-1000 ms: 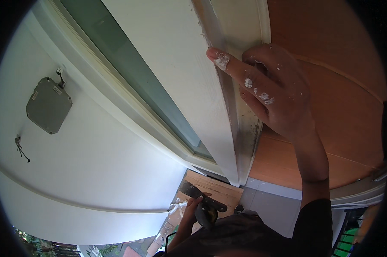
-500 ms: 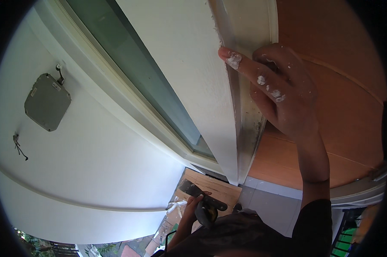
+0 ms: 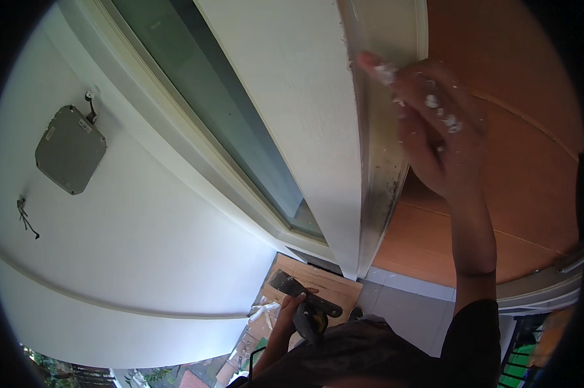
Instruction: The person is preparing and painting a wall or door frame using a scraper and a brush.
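Observation:
My right hand [image 3: 444, 126], smeared with white filler, is beside the cream door frame [image 3: 385, 97]. Its index finger points toward the frame's white front edge [image 3: 351, 61], a little apart from it. The other fingers are bent, the thumb is apart, and nothing is in the hand; motion blurs it slightly. Low in the view, my left hand [image 3: 290, 309] grips a putty knife [image 3: 286, 282] with a broad dark blade and dark handle. A rounded dark object with some yellow [image 3: 310, 322] is at the same hand; its kind is unclear.
An orange-brown door panel [image 3: 524, 174] stands at the right. Left of the frame are a glass pane [image 3: 240, 123] and a white wall [image 3: 162, 246] with a grey box [image 3: 71, 150] and loose wires [image 3: 25, 218]. Cardboard [image 3: 330, 284] lies on the grey tiled floor [image 3: 408, 302].
My right index fingertip has come off the frame's edge and moved right and slightly up. The left hand keeps its grip on the putty knife, nearly still.

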Demonstrator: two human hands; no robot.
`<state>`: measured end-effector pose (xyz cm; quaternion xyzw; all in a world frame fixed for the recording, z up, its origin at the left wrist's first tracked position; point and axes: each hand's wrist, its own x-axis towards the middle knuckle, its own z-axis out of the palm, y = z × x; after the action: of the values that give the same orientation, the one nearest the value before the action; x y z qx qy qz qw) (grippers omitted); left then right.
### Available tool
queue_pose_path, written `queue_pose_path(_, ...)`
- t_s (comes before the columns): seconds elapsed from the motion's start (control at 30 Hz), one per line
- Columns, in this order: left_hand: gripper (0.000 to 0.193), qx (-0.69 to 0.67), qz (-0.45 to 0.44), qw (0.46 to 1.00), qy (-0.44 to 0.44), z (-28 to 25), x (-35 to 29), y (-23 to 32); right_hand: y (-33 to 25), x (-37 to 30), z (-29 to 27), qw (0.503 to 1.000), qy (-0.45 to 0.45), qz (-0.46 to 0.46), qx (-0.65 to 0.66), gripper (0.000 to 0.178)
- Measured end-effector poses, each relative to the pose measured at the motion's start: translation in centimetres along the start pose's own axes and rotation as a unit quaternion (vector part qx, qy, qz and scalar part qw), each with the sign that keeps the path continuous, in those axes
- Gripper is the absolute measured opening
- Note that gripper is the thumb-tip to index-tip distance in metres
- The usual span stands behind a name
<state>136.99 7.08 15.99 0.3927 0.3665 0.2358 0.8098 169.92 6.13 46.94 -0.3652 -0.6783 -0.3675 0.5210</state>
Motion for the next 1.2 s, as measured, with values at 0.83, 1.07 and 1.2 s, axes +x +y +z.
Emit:
queue_pose_path(0.83, 0.032, -0.001, 0.002, 1.0, 0.003, -0.2, -0.4, 0.1, -1.2, 0.8, 0.7, 0.998, 0.023, 0.047, -0.017, 0.051)
queue_pose_path(1.07, 0.033, 0.012, 0.018, 1.0, 0.022, -0.4, -0.2, -0.3, -1.7, 1.2, 0.6, 0.991, -0.024, 0.024, -0.127, 0.055)
queue_pose_path(1.2, 0.035, 0.007, 0.012, 1.0, 0.019, -0.3, -1.0, 0.0, -2.1, 0.4, 0.8, 0.991, -0.003, 0.014, -0.137, 0.055)
